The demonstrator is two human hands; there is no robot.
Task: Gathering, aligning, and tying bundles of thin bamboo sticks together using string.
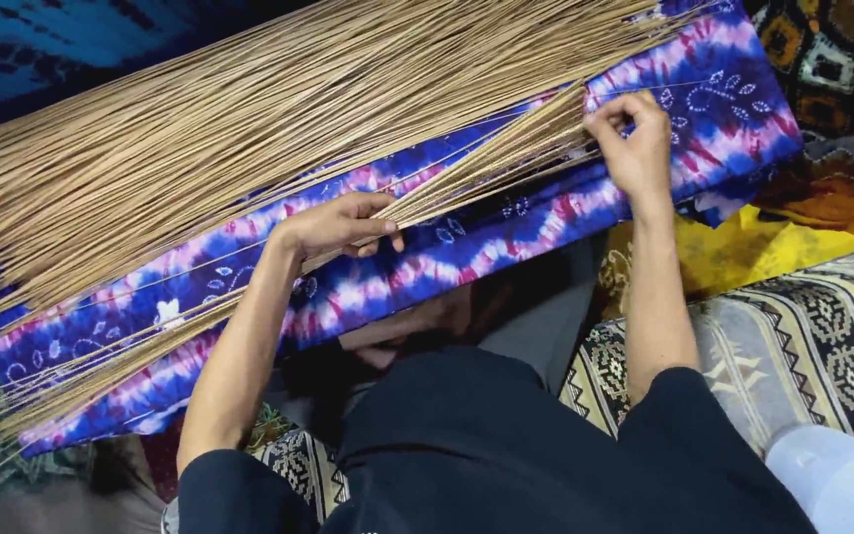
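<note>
Small bundle of thin sticks [467, 173] — being pinched at one end by the right hand [635, 148] and being clamped mid-length by the left hand [338, 225], over a purple tie-dye cloth [506, 247]. Large pile of sticks [249, 109] is lying beyond, seemingly unsorted — most work judged remaining. No packages, labels or signs are being shown.

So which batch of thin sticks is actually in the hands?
The small bundle nearest the person, gripped by left hand and right hand; the big pile lies untouched behind.
</note>
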